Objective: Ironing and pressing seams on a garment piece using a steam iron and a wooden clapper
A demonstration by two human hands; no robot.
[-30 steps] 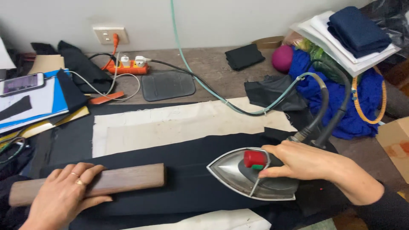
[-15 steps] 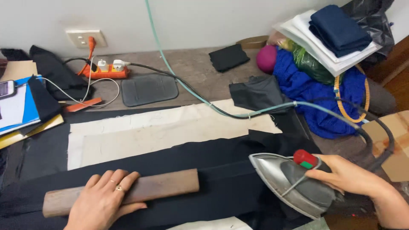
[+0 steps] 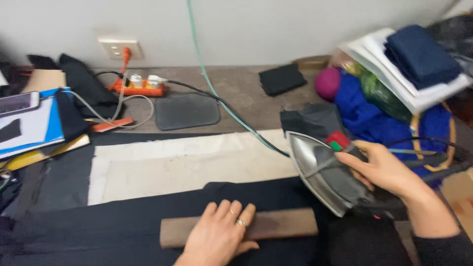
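The right hand (image 3: 389, 170) has lifted the shiny metal iron (image 3: 327, 180) off the black cloth (image 3: 123, 224), gripping its handle; the left hand (image 3: 217, 236) stays flat on the long brown wooden block (image 3: 281, 224).

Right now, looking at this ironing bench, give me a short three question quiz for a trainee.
1. True or false: the iron lies flat on the black cloth.
2. What does the left hand press on?
A. wooden block
B. phone
C. grey mat
3. Fill in: the right hand holds the iron by its ____.

Key
1. False; it is lifted and tilted.
2. A
3. handle
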